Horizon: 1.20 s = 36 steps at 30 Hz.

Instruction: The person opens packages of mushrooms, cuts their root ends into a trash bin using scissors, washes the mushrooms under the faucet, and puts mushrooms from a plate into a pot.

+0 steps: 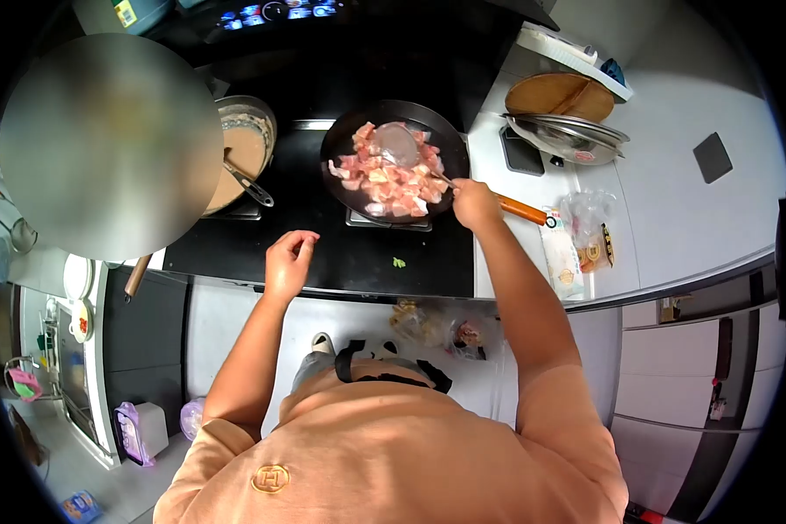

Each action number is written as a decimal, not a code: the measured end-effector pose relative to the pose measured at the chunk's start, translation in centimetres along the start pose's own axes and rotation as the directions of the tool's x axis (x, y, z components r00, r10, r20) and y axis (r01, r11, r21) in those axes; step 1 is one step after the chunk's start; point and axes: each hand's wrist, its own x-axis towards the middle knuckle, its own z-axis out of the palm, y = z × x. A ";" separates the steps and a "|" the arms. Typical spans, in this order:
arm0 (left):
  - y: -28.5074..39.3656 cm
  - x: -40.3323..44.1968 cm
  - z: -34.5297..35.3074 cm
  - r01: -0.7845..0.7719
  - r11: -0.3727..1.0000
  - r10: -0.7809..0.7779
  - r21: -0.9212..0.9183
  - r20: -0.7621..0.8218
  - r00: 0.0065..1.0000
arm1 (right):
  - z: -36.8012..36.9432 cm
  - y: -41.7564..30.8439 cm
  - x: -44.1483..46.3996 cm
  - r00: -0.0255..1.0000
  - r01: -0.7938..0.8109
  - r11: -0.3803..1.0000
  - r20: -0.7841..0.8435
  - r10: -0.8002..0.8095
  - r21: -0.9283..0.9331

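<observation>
My right hand (476,205) is closed around a round-headed metal ladle (396,145), its orange wooden handle sticking out past the hand. The ladle's blurred head lies over cut pieces of pale pink raw meat (393,185) in a dark frying pan (336,144) on the stove. Held over the stove's front edge, left of the pan, my left hand (290,259) has its fingers curled together with nothing visible in them. At left, a second pan (269,122) contains tan, creamy liquid (243,150). A utensil handle (251,185) leans over its rim.
A small green scrap (399,262) lies on the black stovetop (323,275). On the right counter are metal lids (576,140), a black-topped scale (522,150) and plastic packaging (589,227). Bags (467,336) lie on the floor. A blurred disc covers the upper left.
</observation>
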 end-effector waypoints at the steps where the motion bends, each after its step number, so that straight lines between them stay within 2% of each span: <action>1: 0.0 0.1 -0.4 -0.016 1.000 0.016 0.007 -0.006 1.000 | -0.3 0.3 0.2 1.000 0.015 1.000 0.009 -0.015 -0.022; 3: -0.5 0.0 -1.3 0.011 1.000 -0.011 -0.003 -0.014 1.000 | -0.3 1.5 0.7 0.996 0.087 0.996 -0.002 -0.087 -0.030; 4: -0.8 -0.1 -1.9 0.026 1.000 -0.026 -0.010 -0.017 1.000 | -1.1 1.1 -0.2 0.991 0.108 0.994 -0.078 -0.108 -0.011; 6: -1.5 -0.2 -2.7 0.042 0.999 -0.041 -0.010 0.034 0.999 | -2.4 -0.9 -1.7 0.986 0.032 0.993 -0.157 -0.050 -0.113; 9: -1.9 0.1 -3.0 0.050 0.998 -0.047 -0.038 0.071 0.996 | -0.1 -1.4 -1.3 0.995 0.018 0.929 -0.086 -0.053 -0.370; 17: -2.8 2.8 -2.9 -0.029 0.987 0.049 -0.159 0.123 0.991 | 0.3 1.0 -5.5 0.934 0.062 0.969 -0.328 -0.141 -0.240; 20: -2.5 3.3 -2.4 -0.030 0.984 0.061 -0.173 0.176 0.983 | 1.5 1.6 -6.8 0.962 -0.028 0.975 -0.271 -0.034 -0.219; 22: -2.4 3.7 -1.7 -0.019 0.978 0.064 -0.208 0.211 0.975 | 4.2 2.9 -6.9 0.894 0.053 0.987 -0.434 -0.114 -0.151; 24: -2.2 4.0 -1.0 -0.021 0.967 0.085 -0.255 0.242 0.966 | 6.2 3.9 -7.5 0.927 -0.004 0.978 -0.368 -0.075 -0.210; 27: -1.6 4.4 0.2 -0.059 0.964 0.126 -0.259 0.250 0.960 | 6.6 3.2 -9.9 0.809 0.087 0.996 -0.580 -0.092 -0.035; 30: -0.3 4.4 1.0 -0.027 0.963 0.113 -0.269 0.310 0.944 | 7.9 4.8 -11.6 0.870 0.012 0.999 -0.493 0.014 0.050; 31: -0.3 4.4 1.6 -0.041 0.960 0.129 -0.276 0.311 0.942 | 8.2 5.0 -12.0 0.808 0.100 0.992 -0.588 -0.037 0.075; 34: 0.8 4.0 2.7 -0.057 0.965 0.145 -0.256 0.340 0.929 | 9.1 6.2 -13.0 0.882 0.007 0.995 -0.470 0.043 0.103; 36: 1.4 4.0 3.7 -0.059 0.968 0.146 -0.242 0.358 0.922 | 8.7 5.8 -13.8 0.847 0.053 0.991 -0.532 0.020 0.122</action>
